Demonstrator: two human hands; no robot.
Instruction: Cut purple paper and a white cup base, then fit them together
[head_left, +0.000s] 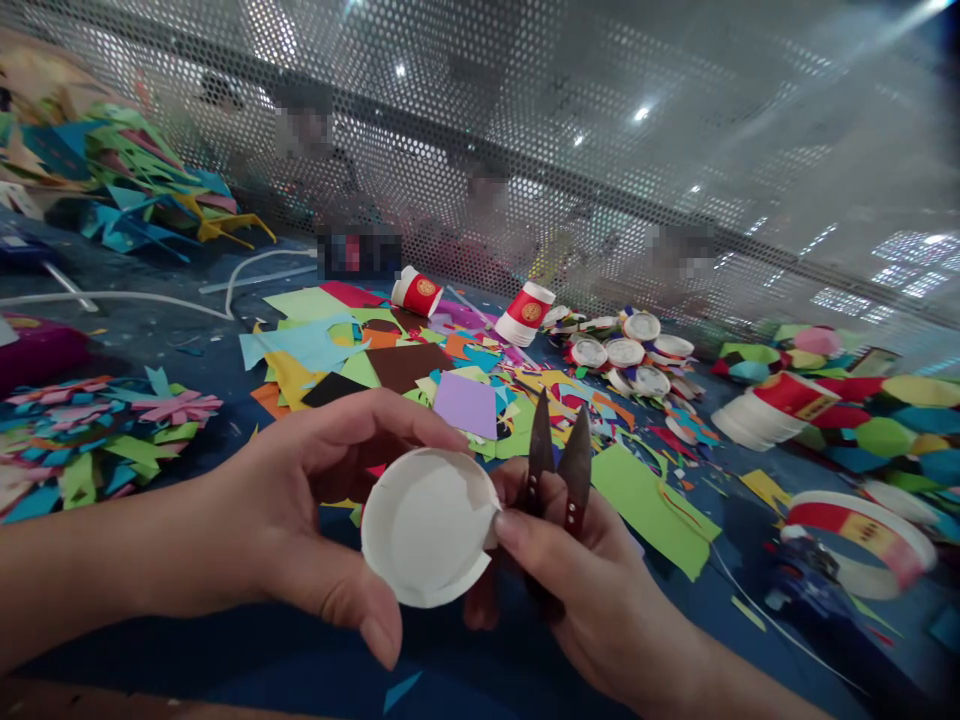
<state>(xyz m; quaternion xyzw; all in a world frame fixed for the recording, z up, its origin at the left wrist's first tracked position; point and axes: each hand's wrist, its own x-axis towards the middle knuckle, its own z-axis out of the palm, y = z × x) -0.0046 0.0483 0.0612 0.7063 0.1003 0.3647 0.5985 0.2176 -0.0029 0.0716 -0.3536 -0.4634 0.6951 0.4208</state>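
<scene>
Paper sheets (405, 368) lie behind the cup base (427, 525) — a paper ring (862, 530), far right.

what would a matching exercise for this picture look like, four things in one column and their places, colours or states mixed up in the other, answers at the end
Column 1
1. snips
2. round cup bottom
3. large paper sheet just right of the snips
4. cut cup ring

Column 2
a. light green
b. at the far right, red and white outside
c. held in the right hand, blades apart
d. white inside, between the left hand and the right hand

Pairs: 1-c; 2-d; 3-a; 4-b
</scene>
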